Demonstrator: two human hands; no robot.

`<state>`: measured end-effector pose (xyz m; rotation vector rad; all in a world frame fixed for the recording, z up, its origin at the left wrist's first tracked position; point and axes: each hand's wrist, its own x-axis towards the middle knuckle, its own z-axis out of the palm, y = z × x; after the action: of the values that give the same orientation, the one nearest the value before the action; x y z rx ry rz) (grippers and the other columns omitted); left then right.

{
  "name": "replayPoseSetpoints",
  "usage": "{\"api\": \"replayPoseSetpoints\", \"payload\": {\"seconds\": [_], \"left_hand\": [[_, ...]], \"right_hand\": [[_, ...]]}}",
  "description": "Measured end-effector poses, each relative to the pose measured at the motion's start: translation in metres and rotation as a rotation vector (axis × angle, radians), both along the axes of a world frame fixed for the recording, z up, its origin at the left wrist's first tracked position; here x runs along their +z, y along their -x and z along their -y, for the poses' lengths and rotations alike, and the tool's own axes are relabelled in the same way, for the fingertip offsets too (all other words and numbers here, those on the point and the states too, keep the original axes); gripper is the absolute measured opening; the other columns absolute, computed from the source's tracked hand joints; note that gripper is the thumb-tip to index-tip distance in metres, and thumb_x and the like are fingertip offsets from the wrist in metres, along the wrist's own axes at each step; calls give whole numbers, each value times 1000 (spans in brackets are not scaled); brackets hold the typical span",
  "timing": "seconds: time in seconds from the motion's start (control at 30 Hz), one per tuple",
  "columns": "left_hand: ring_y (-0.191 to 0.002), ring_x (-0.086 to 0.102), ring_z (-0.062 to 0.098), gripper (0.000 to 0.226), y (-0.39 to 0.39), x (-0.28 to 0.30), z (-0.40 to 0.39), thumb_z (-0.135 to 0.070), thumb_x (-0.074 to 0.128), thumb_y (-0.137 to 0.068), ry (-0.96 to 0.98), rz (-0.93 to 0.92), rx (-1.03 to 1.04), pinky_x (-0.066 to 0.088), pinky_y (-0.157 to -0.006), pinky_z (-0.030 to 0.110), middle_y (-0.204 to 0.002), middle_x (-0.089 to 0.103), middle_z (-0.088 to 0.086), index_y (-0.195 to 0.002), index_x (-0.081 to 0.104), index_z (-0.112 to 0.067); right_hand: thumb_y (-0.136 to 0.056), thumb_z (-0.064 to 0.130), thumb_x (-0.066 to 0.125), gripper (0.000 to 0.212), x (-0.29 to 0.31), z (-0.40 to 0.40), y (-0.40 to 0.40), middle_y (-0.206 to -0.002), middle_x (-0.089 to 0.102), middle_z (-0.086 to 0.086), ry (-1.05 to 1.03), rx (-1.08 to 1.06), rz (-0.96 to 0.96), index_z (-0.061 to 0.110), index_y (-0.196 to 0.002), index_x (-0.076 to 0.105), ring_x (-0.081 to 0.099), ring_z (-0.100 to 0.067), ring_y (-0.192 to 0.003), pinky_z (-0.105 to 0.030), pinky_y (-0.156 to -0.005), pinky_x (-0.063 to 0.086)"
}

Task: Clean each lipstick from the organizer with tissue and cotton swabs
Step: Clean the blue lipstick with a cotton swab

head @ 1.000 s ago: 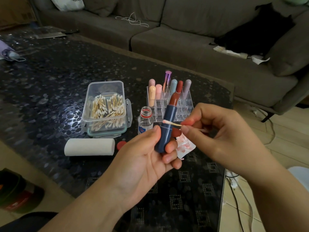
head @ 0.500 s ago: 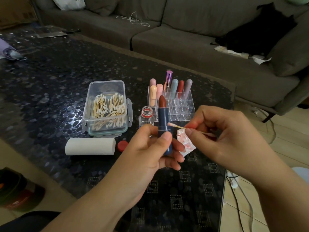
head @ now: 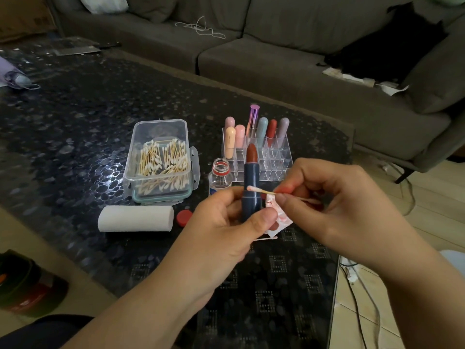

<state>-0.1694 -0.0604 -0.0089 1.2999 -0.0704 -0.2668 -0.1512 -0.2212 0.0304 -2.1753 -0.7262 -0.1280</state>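
Tilted a second ago, the navy-cased brown-red lipstick [head: 251, 182] now stands upright, gripped in my left hand [head: 226, 230], so my right hand [head: 327, 205], pinching a wooden cotton swab [head: 261, 191], can wipe its case.

Both hands are up over the near edge of the tabletop [head: 63, 127], the left hand [head: 226, 230] holding the blue lipstick [head: 251, 187] upright and the right hand [head: 334, 205] pinching a cotton swab [head: 259, 190] against it, so they block the straight way to the organizer [head: 256, 157] and the small open bottle [head: 219, 176] behind. To the left the swab box [head: 161, 157], the tissue roll [head: 136, 218] and the red cap [head: 184, 218] stand close together, with only narrow gaps between them. Bare tabletop spreads wide on the far left and in front of the wrists, and a stained tissue [head: 276, 220] and a loose swab [head: 264, 238] lie under the hands.
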Motion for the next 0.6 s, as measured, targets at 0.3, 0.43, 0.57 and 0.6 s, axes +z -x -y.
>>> {"api": "replayPoseSetpoints", "payload": {"seconds": [0.3, 0.43, 0.57, 0.6], "left_hand": [[-50, 54, 16, 31, -2, -3, -2, -25, 53, -77, 65, -19, -25, 43, -46, 23, -82, 70, 11, -100, 66, -9], [-51, 55, 13, 20, 0, -4, -4, -25, 57, -82, -88, 92, -21, 45, -49, 24, -74, 68, -1, -96, 67, -17], [-42, 48, 8, 13, 0, -6, -3, -27, 69, -74, -172, 114, 104, 39, -43, 20, -61, 61, -7, -82, 61, -19], [-41, 47, 7, 17, -1, -6, -3, -27, 71, -72, -189, 117, 140, 38, -42, 18, -60, 61, -8, -81, 60, -20]], "right_hand": [[-80, 12, 65, 8, 1, 6, 0, -56, 58, 11, 25, -53, 37, 14, -73, 63, 52, -2, -48, -5, -49, 36], [-81, 9, 68, 10, 1, 3, 1, -54, 57, 16, 24, -47, 42, 13, -73, 64, 52, -2, -47, -5, -49, 36], [-79, 17, 64, 7, 1, 2, 2, -54, 56, 3, 54, -63, 61, 15, -71, 63, 50, -8, -46, -7, -48, 35], [-78, 16, 63, 8, 2, 3, 2, -54, 56, 2, 47, -71, 56, 15, -70, 63, 50, -8, -46, -8, -47, 35]]}}
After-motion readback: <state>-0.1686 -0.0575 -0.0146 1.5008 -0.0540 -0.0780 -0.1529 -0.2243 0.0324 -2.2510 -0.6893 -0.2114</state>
